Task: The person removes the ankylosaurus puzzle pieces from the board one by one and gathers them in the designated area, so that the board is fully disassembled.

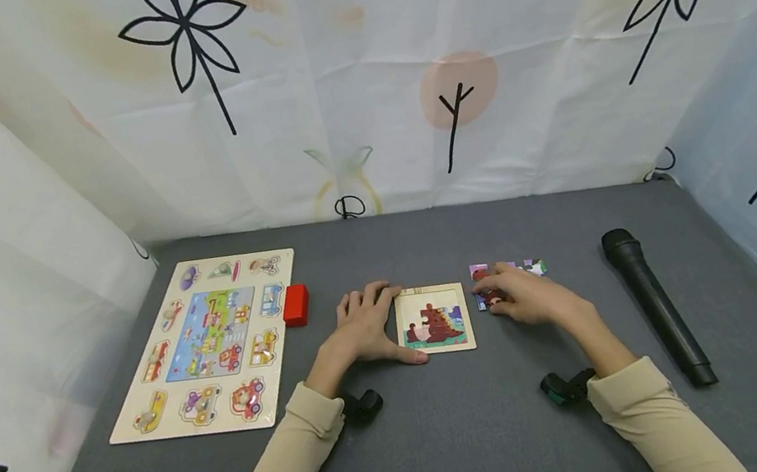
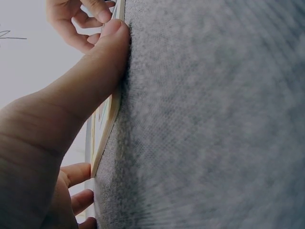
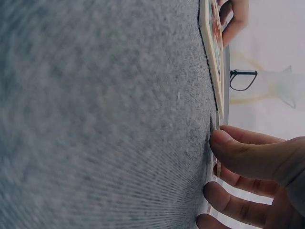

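A small wooden jigsaw board (image 1: 468,321) with a light rim lies on the table, its tray partly filled with pieces showing brown animal figures. My left hand (image 1: 363,330) spans its left side, thumb along the near edge and forefinger at the far corner, the other fingers spread. Just right of the board, my right hand (image 1: 527,296) reaches over several loose jigsaw pieces (image 1: 536,266), partly covering them. In the right wrist view its thumb and forefinger pinch a thin jigsaw piece (image 3: 218,119) close by the board's corner.
At the left lies a large wooden puzzle board (image 1: 143,309) with vehicle pictures, a red block (image 1: 296,306) against its right edge. A black microphone (image 1: 657,306) lies on the grey table (image 1: 472,437) at the right. Patterned white curtains (image 1: 357,64) stand behind and at both sides.
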`<move>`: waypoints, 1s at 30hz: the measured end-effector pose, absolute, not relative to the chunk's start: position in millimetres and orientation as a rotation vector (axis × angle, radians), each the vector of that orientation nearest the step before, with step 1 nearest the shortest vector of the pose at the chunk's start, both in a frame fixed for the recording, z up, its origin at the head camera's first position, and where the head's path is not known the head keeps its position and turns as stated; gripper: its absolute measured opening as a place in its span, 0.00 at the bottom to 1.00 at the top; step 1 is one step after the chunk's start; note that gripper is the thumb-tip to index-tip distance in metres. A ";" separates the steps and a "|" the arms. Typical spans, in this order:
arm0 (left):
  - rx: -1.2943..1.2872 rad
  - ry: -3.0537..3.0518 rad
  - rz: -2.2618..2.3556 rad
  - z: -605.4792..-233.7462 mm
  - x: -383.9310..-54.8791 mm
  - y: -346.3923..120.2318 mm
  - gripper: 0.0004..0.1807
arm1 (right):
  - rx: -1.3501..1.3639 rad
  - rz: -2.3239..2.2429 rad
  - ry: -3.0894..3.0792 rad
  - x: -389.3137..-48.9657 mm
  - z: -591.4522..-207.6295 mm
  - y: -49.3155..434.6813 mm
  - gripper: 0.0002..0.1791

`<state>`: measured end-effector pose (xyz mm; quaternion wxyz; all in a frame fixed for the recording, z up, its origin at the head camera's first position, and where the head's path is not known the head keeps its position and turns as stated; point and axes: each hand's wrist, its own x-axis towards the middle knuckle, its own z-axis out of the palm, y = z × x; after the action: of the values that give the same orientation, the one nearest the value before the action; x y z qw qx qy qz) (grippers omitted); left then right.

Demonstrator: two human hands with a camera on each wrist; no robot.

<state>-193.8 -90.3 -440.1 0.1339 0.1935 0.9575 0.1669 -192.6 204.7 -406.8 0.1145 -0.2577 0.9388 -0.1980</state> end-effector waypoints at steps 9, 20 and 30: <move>0.559 2.775 0.497 -440.6 -193.2 -90.9 0.64 | -0.764 -0.542 2.780 -194.9 -408.8 201.7 0.19; 0.557 2.775 0.483 -440.6 -194.0 -90.4 0.65 | -0.734 -0.512 2.804 -197.6 -409.0 201.4 0.20; 0.568 2.771 0.503 -441.1 -193.8 -90.9 0.65 | -0.713 -0.513 2.803 -196.2 -407.7 200.3 0.19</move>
<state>-193.8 -90.9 -441.1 0.1337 0.1959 0.9559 0.1734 -196.2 200.3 -407.7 0.1018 -0.2416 0.9493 -0.1738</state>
